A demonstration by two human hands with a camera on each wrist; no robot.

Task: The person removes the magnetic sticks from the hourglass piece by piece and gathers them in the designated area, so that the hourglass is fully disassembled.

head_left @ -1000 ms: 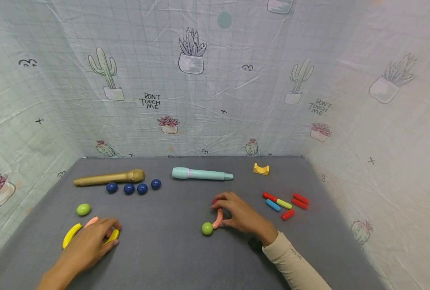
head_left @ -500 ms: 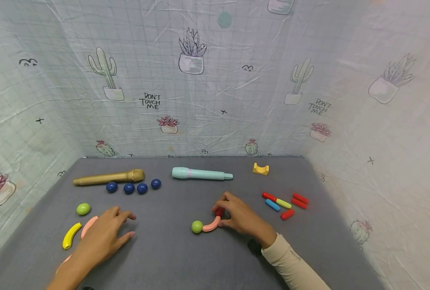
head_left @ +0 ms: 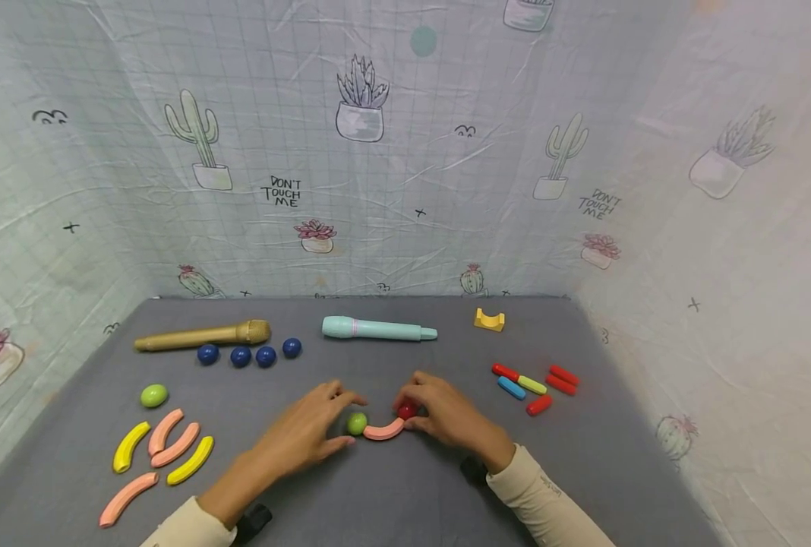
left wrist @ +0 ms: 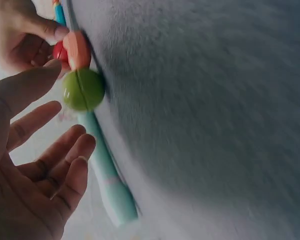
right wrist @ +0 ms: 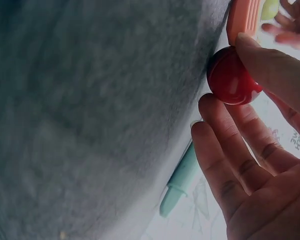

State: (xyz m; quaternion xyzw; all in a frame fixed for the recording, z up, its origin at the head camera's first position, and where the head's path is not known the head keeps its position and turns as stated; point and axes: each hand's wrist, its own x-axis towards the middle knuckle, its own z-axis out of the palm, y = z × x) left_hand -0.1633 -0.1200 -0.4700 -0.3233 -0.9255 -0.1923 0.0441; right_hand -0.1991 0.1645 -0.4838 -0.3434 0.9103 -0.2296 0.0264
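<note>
My right hand pinches a glossy red ball between thumb and fingers, close over the grey cloth. A curved salmon-pink piece runs from that red ball to a green ball, and the three form one row. My left hand reaches in from the left with thumb and fingers spread on either side of the green ball. In the left wrist view its fingers are loosely bent and hold nothing, with the thumb tip close to the ball.
Yellow and pink curved pieces lie at the left, near another green ball. Behind are a gold microphone, several blue balls and a mint microphone. Coloured sticks and a yellow notched block lie right.
My left hand has left the yellow curved piece and moved right to the green ball. My right hand has turned the row, swinging the green ball left and the pink piece nearly level.
</note>
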